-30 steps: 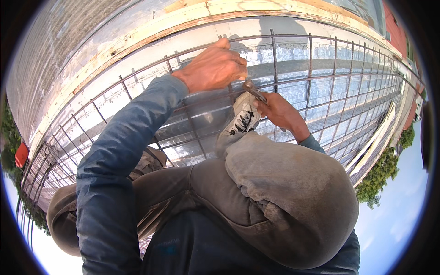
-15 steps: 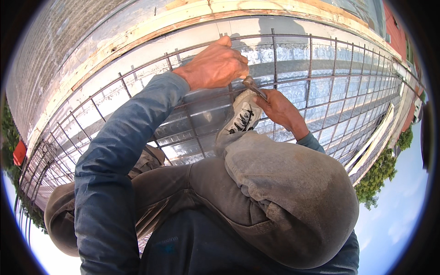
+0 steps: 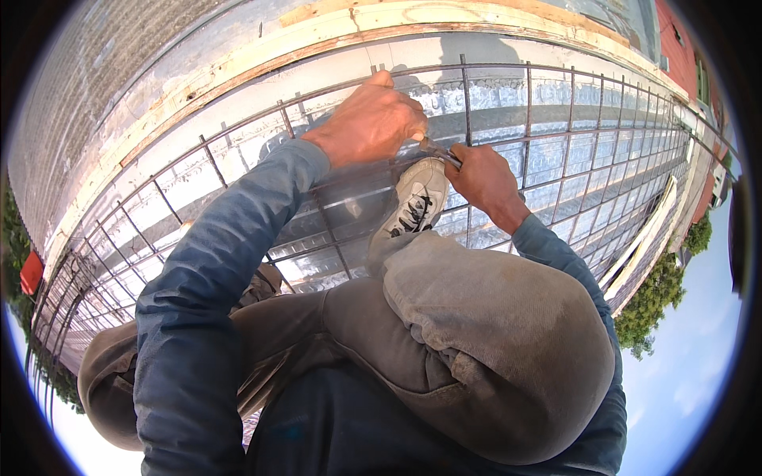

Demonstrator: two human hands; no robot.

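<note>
My right hand (image 3: 488,182) is closed round the handles of small metal pincers (image 3: 439,151), whose head points left toward my other hand. My left hand (image 3: 371,119) makes a fist over the steel rebar mesh (image 3: 467,103), its fingertips right at the head of the pincers. What those fingers pinch is hidden; thin wire-like lines show just above the fist. Below the pincers, my light-coloured shoe (image 3: 419,198) with dark laces stands on the mesh.
Shiny corrugated metal decking (image 3: 587,151) lies beneath the bars. A wooden board (image 3: 262,59) runs along the far edge, with a ribbed grey surface (image 3: 103,103) beyond. My bent knee (image 3: 516,349) fills the near right. A red object (image 3: 31,274) sits at far left.
The right hand has shifted slightly right and the pincers have turned flatter, with more of the right forearm showing. My left fist stays in nearly the same place.
</note>
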